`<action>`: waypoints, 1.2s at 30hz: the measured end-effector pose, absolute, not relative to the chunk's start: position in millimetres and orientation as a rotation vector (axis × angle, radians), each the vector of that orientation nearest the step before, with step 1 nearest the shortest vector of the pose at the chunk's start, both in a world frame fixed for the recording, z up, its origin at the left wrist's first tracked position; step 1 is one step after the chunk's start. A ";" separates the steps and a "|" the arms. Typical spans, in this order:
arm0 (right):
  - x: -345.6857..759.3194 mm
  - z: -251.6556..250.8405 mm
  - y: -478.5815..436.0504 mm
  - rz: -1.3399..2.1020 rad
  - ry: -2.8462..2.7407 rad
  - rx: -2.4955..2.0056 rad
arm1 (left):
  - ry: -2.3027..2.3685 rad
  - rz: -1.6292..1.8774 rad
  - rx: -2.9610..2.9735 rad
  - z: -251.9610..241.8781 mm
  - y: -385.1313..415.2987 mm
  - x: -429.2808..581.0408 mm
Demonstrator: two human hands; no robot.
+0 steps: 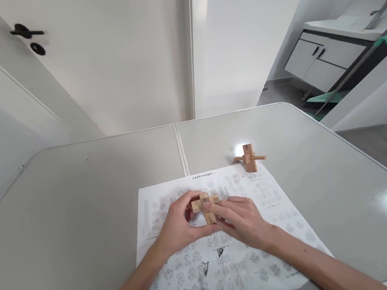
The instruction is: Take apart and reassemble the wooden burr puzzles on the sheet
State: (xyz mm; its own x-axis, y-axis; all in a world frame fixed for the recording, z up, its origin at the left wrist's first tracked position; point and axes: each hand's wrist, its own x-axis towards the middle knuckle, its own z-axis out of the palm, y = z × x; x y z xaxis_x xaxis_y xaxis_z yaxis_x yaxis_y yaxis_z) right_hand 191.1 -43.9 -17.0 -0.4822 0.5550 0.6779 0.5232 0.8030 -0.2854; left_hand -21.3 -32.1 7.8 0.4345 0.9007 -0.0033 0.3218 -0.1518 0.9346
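A cross-shaped wooden interlocking puzzle [209, 217] is held between my two hands, just above a printed sheet. My left hand [179, 224] curls round its left side, with thumb below and fingers above. From the right, my right hand [242, 217] grips it, the index finger pressing on the middle of the wood. Dark marks show on some of the blocks. The undersides of the puzzle and some fingertips are hidden. Beneath both hands lies the large white sheet [183, 267], covered with rows of small printed diagrams.
Another wooden puzzle piece assembly [250, 160], with a thin crossbar, stands at the sheet's upper right edge. The grey table [81, 220] has a seam running back from the sheet. Behind it are a door with a black handle [25, 31] and a sink cabinet [325, 55].
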 end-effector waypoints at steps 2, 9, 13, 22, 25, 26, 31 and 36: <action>190.4 -17.4 -45.2 0.079 -2.170 -0.799 | 1.075 0.757 1.747 7.7 -32.4 -21.2; 191.6 -17.3 -46.1 0.329 -2.105 -0.884 | 1.148 0.866 1.695 6.9 -34.0 -21.4; 194.6 -11.2 -43.3 0.506 -2.010 -0.984 | 1.075 0.903 1.685 8.2 -34.4 -22.7; 198.2 -9.5 -39.9 0.928 -1.892 -1.089 | 1.024 0.794 1.752 12.9 -35.8 -22.4; 196.5 -7.6 -39.5 1.041 -1.853 -1.100 | 1.025 0.770 1.770 12.9 -36.1 -22.7; 195.9 -7.0 -39.2 1.071 -1.840 -1.100 | 1.015 0.767 1.775 13.0 -36.2 -22.8; 193.8 -5.4 -38.8 1.186 -1.787 -1.105 | 0.970 0.787 1.871 13.6 -37.7 -23.2; 191.5 -7.1 -40.0 1.365 -1.624 -1.083 | 0.992 0.801 1.907 12.7 -37.9 -23.5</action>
State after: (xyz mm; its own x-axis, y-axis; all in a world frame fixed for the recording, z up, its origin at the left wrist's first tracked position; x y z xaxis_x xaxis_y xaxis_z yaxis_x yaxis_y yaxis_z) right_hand 191.5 -40.0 -7.1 -0.3685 0.9294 0.0198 0.1402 0.0766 -0.9872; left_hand -23.5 -37.9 12.7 0.4864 0.8592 0.1584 0.3354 -0.3511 0.8742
